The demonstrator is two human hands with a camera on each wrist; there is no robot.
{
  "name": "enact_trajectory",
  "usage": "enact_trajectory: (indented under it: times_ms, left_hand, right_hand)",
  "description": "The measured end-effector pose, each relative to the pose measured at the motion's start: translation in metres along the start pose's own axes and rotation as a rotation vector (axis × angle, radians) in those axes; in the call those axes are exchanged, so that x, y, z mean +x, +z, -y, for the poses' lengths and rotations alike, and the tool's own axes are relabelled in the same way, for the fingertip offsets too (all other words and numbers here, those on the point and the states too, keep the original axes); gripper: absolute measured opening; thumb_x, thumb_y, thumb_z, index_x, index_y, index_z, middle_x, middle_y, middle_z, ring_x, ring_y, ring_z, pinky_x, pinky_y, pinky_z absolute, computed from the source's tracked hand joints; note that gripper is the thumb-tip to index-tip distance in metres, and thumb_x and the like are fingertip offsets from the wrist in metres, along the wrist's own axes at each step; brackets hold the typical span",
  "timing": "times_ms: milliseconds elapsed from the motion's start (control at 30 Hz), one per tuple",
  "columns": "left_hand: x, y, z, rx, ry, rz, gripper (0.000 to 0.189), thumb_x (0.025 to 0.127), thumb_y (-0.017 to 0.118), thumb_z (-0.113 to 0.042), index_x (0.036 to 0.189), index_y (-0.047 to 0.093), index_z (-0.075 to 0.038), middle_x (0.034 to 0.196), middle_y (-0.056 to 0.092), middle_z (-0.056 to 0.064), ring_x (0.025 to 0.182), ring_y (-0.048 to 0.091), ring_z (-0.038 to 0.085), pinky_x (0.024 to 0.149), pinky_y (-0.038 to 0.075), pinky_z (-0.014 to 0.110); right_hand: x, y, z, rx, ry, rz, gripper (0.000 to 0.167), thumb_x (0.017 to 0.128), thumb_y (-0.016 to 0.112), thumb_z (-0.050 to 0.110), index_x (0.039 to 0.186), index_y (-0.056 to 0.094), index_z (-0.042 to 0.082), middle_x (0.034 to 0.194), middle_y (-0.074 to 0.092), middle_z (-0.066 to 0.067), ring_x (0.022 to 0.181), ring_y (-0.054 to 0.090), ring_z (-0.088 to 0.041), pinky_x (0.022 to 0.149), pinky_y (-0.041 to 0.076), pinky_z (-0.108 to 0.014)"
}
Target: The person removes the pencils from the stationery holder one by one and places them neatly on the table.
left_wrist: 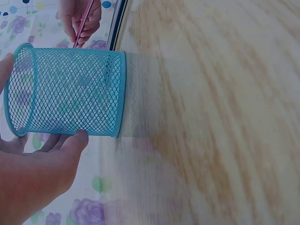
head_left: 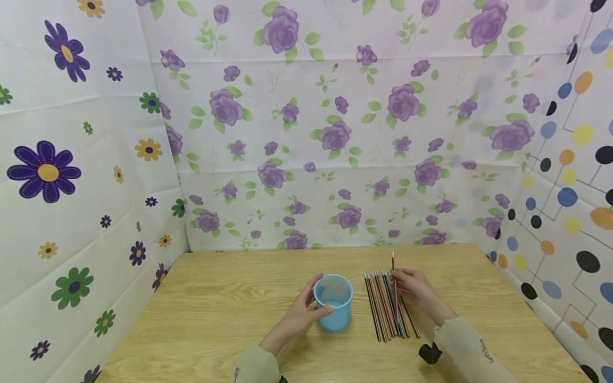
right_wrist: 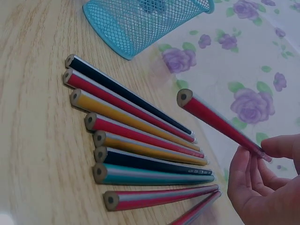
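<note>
A light blue mesh pencil cup (head_left: 335, 321) stands upright on the wooden table. My left hand (head_left: 299, 316) grips it from the left, thumb in front and fingers around the far side. The cup's mesh wall (left_wrist: 75, 91) fills much of the left wrist view. To the right, my right hand (head_left: 416, 287) pinches a red pencil (right_wrist: 220, 119) near its white-tipped end. Its unsharpened lower end points down toward the table, raised above the other pencils. Several pencils (right_wrist: 140, 136) in red, yellow, black and teal lie side by side beneath it.
The wood-grain table (head_left: 225, 298) reaches back to a hanging cloth with purple roses (head_left: 335, 135). Patterned cloths also hang at the left and right sides. A small black object (head_left: 430, 353) sits by the right sleeve.
</note>
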State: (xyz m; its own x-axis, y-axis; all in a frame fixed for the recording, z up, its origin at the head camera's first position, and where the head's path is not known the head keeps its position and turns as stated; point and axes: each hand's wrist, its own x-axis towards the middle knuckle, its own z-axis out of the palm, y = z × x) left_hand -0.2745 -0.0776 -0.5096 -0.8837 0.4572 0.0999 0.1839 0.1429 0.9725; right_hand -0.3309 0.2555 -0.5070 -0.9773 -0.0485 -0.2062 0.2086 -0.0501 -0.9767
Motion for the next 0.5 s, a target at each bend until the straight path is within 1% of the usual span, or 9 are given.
enact_trajectory:
  times_ms: [167,300,500]
  left_hand:
    - [0.000,0.000,0.000,0.007,-0.003,-0.008,0.079,0.092,0.067,-0.030,0.154,0.019,-0.030,0.156,0.029,0.020,0.144,0.026,0.043,0.110,0.031,0.065]
    - [0.000,0.000,0.000,0.008,0.000,-0.009,0.078,0.092,0.068,-0.029,0.154,0.020,-0.031,0.156,0.029,0.020,0.144,0.027,0.043,0.110,0.031,0.064]
    - [0.000,0.000,-0.001,0.017,0.002,-0.015,0.077,0.091,0.068,-0.030,0.153,0.021,-0.034,0.155,0.031,0.020,0.143,0.029,0.043,0.110,0.032,0.064]
  right_hand:
    - [-0.001,-0.003,-0.001,-0.022,0.024,0.002,0.050,0.100,0.054,0.017,0.137,0.040,-0.013,0.089,0.070,0.003,0.081,0.067,-0.008,0.071,0.057,-0.019]
    - [0.001,-0.007,-0.003,-0.056,0.044,-0.015,0.049,0.099,0.056,0.019,0.135,0.043,-0.012,0.091,0.070,0.001,0.079,0.067,-0.008,0.070,0.057,-0.021]
    - [-0.002,-0.013,-0.003,-0.156,0.045,-0.012,0.046,0.099,0.054,0.018,0.130,0.045,-0.014,0.092,0.069,-0.002,0.078,0.065,-0.009,0.070,0.058,-0.024]
